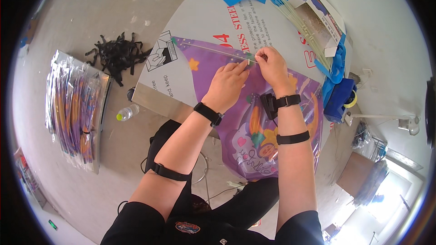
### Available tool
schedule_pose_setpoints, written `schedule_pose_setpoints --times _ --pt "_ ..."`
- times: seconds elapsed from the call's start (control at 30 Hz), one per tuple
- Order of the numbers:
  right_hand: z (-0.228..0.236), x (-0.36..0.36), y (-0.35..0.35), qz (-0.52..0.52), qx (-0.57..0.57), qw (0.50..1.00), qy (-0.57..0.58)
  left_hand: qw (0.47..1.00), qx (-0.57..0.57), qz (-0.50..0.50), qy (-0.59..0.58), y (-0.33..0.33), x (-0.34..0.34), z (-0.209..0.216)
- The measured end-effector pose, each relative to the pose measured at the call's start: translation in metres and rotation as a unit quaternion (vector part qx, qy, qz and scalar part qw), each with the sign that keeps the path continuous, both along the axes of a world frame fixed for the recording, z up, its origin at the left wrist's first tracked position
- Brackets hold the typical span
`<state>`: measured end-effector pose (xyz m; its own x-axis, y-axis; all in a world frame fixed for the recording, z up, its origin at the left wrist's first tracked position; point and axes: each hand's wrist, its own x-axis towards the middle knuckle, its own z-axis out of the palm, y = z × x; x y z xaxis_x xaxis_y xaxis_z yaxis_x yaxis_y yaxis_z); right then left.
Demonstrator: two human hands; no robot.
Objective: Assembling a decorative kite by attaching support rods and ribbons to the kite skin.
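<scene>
Purple printed sheet (236,115) lies on the worktable (200,16), its lower part extending toward the lap; the right forearm (295,172) conceals part of its print. Left hand (227,84): rests on the upper portion, fingers extended, slightly apart; thumb hard to make out. Right hand (274,69): thumb and index finger together at the upper edge; cannot tell what they clamp. Thin rod (209,50): lies along this edge, right end obscured.
</scene>
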<state>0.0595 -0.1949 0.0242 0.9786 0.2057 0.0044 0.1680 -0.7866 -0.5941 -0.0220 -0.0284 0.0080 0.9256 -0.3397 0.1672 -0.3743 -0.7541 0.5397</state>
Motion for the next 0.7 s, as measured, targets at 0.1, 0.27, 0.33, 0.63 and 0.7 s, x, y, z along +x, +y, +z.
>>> schedule_pose_setpoints --times 0.1,0.27,0.33,0.63,0.7 --pt "-0.004 0.000 -0.004 0.000 0.011 1.000 -0.016 0.999 -0.034 0.000 0.022 0.000 0.003 0.003" --pt "0.003 -0.010 0.003 0.005 -0.034 0.996 -0.085 0.996 -0.084 -0.004 0.038 0.005 0.005 0.000" --pt "0.009 -0.015 0.010 0.005 -0.028 0.994 -0.106 0.995 -0.098 0.004 0.017 0.005 0.004 -0.002" --pt "0.015 -0.024 0.022 0.079 -0.069 0.979 -0.173 0.997 -0.078 0.017 -0.008 0.010 0.006 0.002" --pt "0.017 -0.022 0.030 0.099 -0.072 0.977 -0.174 0.996 -0.081 0.024 -0.011 0.012 0.005 0.002"
